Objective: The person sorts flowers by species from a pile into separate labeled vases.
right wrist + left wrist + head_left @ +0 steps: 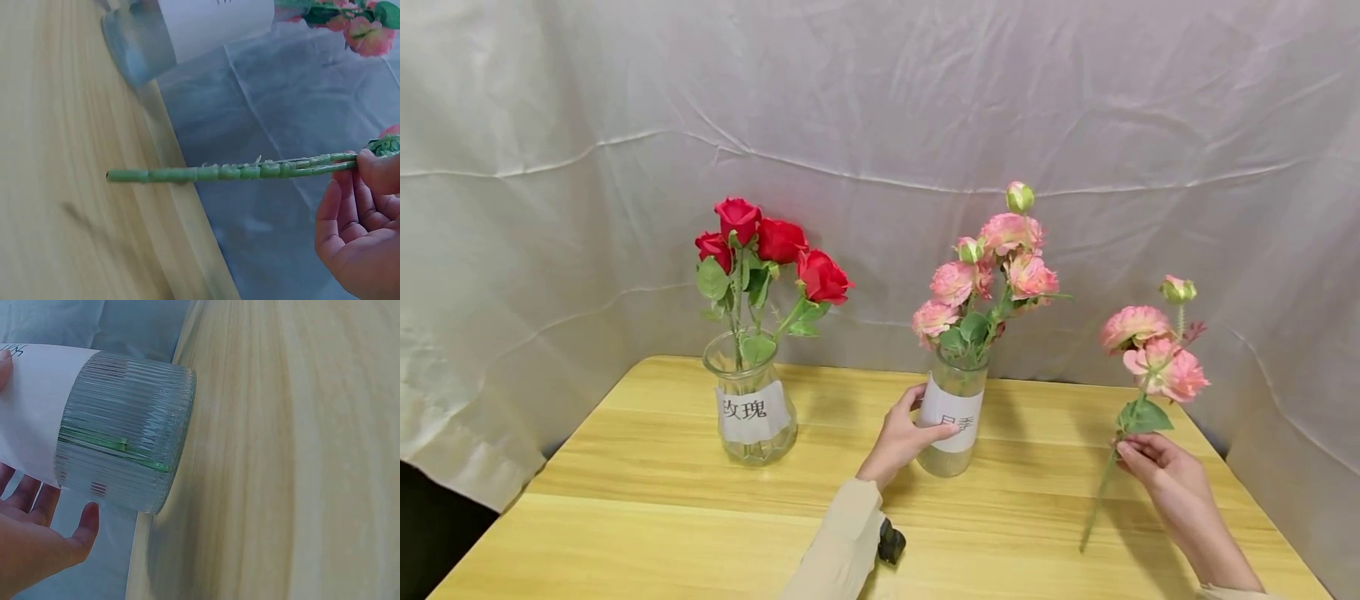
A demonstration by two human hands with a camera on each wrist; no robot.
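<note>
My left hand [906, 433] grips a ribbed clear glass vase [950, 463], thumb across its white paper label [942, 408] and fingers at its far side. The vase stands upright and holds several pink flowers [955, 283]; a green stem shows through its base [125, 445] in the left wrist view. To the right, my right hand [1172, 475] pinches the green stem [250, 171] of a pink artificial flower spray [1165, 367] with two blooms and a bud. The spray is held upright, slightly tilted, and its bare lower end hangs below the hand, apart from the vase.
Left on the wooden table [647, 533] stands another glass vase [760, 450], labelled and holding several red roses [781, 242]. A grey-white cloth [880, 100] hangs behind the table. A small black object [891, 542] sits by the left sleeve [842, 542].
</note>
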